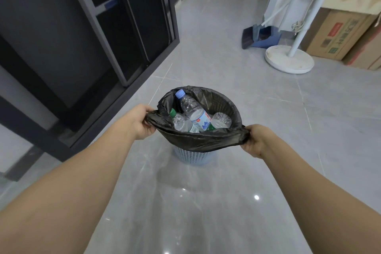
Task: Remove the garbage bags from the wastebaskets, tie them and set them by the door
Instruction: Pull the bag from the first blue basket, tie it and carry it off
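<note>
Head | left hand [142, 121], right hand [254, 140] clamped on garbage bag [206, 140] rim | bare floor [226, 72] around

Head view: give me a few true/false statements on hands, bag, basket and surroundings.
1. Both hands grip the black garbage bag at opposite sides of its rim: left hand, right hand. True.
2. The bag is already tied shut. False: its mouth is open.
3. Plastic bottles lie inside the bag. True.
4. The wastebasket is solid red. False: it is light blue and perforated.
5. A blue dustpan stands on the floor beyond the basket. True.
</note>
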### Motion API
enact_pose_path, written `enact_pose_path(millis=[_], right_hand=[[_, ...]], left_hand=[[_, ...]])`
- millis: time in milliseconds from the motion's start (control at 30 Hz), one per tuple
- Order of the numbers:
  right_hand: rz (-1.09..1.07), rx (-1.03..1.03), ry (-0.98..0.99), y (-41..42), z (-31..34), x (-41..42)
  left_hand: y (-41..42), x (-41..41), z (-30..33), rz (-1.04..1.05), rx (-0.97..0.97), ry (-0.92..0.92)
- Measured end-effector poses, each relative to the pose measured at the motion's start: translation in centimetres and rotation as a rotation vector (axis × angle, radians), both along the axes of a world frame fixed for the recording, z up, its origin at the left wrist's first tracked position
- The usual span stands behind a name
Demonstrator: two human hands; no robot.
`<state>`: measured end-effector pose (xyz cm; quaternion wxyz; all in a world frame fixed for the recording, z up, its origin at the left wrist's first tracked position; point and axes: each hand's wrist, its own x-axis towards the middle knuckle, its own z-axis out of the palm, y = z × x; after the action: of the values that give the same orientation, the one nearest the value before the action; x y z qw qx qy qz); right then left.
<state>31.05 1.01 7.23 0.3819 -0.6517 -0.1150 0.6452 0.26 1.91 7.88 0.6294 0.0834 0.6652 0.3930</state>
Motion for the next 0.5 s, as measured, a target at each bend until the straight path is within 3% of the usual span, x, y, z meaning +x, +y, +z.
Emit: enact_pose_path(millis=[300,500], right_hand=[[0.157,0.026,0.174,2.3,2.5,0.9],[0.245,0.047,0.149,2.6,3.8,1.1]], left_hand=[[0.7,0.7,1.6,-0.169,-0.017,0.216],[1.2,0.3,1.9,-0.123,-0.043,0.059]])
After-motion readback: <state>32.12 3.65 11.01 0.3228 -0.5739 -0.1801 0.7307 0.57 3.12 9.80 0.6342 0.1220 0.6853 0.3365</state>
